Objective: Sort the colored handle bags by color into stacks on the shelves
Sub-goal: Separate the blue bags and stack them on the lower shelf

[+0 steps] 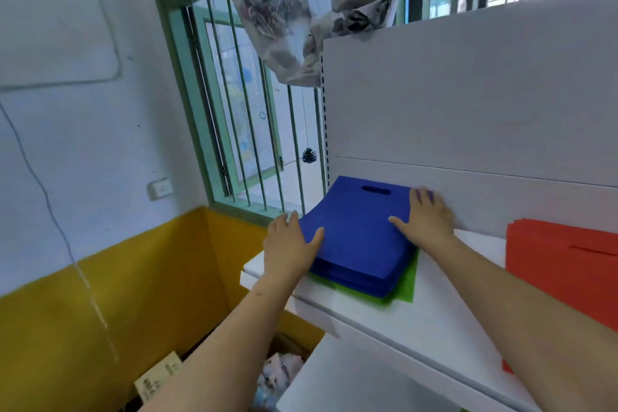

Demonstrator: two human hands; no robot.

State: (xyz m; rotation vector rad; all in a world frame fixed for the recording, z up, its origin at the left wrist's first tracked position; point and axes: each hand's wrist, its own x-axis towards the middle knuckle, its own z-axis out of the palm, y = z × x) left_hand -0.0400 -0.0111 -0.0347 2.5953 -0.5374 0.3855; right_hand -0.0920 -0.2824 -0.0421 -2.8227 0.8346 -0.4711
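A stack of blue handle bags [357, 237] lies on the white top shelf [444, 321], its handle slot toward the back panel. A green bag [406, 288] sticks out from under the stack at the front right. My left hand [289, 249] rests flat on the stack's left edge. Against the right edge presses my right hand [424, 221], fingers straight, tips near the back panel. A stack of red-orange bags [565, 264] lies further right on the same shelf.
The white back panel [468, 104] rises behind the shelf. A barred green window [234, 110] and a hanging curtain [301, 10] are to the left. A cardboard box [284, 365] with crumpled material stands on the floor below, beside a lower shelf [351, 385].
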